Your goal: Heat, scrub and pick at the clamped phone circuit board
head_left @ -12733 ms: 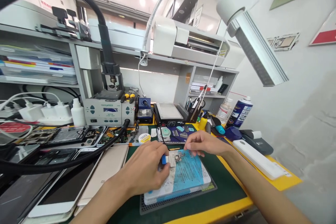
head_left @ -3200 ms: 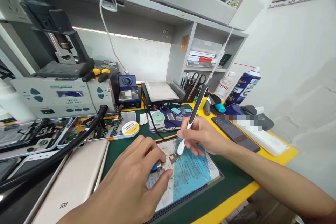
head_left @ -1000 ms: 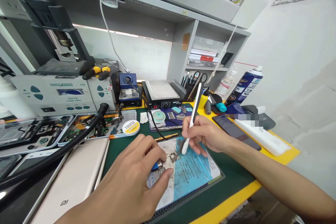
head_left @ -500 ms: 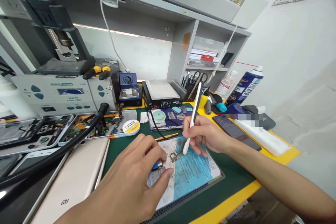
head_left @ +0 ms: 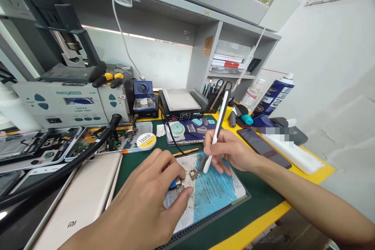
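My right hand (head_left: 227,152) grips a white brush with a black strip (head_left: 219,125), held like a pen with its handle leaning up and to the right. The dark bristles point down to the left, beside the right end of a small circuit board (head_left: 193,174); whether they touch it I cannot tell. My left hand (head_left: 155,191) curls over the board's left end, fingertips and thumb around it, beside a blue piece (head_left: 173,184) partly hidden beneath the fingers. Below the board lies a smudged white-and-blue mat (head_left: 215,197).
A gold Mi device (head_left: 80,195) and trays of phone parts (head_left: 108,136) lie on the left, crossed by a thick black hose (head_left: 90,152). Behind stand a rework station (head_left: 73,103) and a heating plate (head_left: 181,103). A dark phone (head_left: 263,146) lies on the right.
The brush handle's top has tipped slightly to the right, while its head stays near the board. My left hand is almost unchanged.
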The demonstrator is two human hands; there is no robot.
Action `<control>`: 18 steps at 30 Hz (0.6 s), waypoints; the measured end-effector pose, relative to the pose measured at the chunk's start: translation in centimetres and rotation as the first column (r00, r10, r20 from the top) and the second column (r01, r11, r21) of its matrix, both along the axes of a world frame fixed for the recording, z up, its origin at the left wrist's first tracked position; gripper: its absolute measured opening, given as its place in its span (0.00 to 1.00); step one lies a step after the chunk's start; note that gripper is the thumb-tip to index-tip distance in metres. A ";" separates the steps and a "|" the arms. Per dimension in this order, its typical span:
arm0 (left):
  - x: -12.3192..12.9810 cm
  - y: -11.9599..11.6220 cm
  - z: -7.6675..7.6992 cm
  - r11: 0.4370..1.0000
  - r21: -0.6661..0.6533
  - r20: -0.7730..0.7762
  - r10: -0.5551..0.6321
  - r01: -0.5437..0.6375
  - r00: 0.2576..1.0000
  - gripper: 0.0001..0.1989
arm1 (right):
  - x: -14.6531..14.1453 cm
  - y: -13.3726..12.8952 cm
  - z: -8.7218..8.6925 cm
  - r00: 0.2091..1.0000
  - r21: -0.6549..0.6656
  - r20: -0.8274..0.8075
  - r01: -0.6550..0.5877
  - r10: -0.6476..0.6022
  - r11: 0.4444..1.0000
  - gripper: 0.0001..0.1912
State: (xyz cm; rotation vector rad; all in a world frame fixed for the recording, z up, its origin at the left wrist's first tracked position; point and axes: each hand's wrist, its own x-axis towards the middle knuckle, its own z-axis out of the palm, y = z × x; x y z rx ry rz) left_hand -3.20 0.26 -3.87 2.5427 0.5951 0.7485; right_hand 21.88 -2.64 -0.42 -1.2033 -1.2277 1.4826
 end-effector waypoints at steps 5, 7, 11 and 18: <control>0.1 0.0 -0.1 1.000 0.003 -0.005 0.006 -0.006 1.000 0.04 | 0.0 0.0 0.0 1.000 -0.018 -0.011 0.021 -0.021 1.000 0.09; 0.2 0.0 0.0 1.000 0.004 -0.003 0.006 -0.006 1.000 0.04 | -0.1 0.0 0.1 1.000 -0.006 -0.011 0.016 -0.017 1.000 0.09; 0.1 0.0 0.0 1.000 0.000 -0.007 -0.001 0.001 1.000 0.04 | -0.2 0.0 0.1 1.000 -0.002 0.005 0.009 -0.009 1.000 0.09; 0.1 0.0 -0.1 1.000 0.003 0.007 0.008 -0.008 1.000 0.04 | 0.0 0.0 -0.2 1.000 0.005 -0.010 0.030 -0.030 1.000 0.09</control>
